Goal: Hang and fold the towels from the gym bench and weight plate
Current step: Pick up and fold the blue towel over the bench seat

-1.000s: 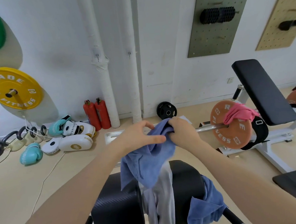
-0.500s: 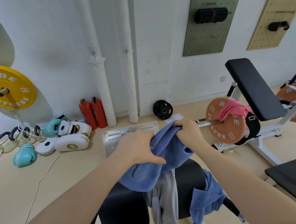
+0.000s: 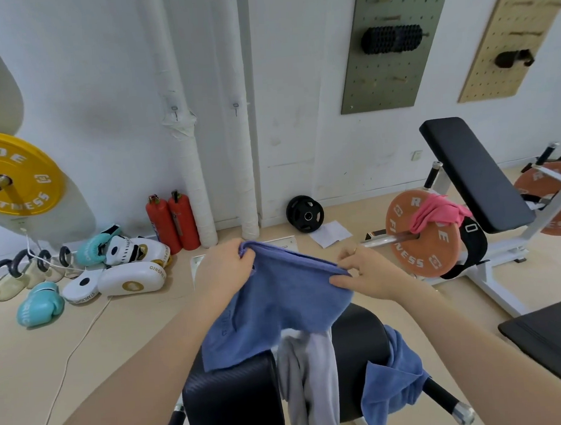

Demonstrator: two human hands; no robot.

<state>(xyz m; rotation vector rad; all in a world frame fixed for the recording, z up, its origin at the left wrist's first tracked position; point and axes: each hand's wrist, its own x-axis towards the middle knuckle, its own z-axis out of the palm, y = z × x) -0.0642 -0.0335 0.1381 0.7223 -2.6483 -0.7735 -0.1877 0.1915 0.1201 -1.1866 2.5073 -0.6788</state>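
The blue towel is up in both hands, stretched by its top edge above the near bench pad — the left hand bunches one corner in a closed fist, the right hand pinches the other end between thumb and fingers. Its lower part drapes down onto the pad. Just below, a grey towel hangs through the gap of the padding, and a second blue towel droops at the right. Far right, a pink towel lies over the orange weight plate, beside what looks like an inclined bench. Boxing gloves sit far left on the floor.
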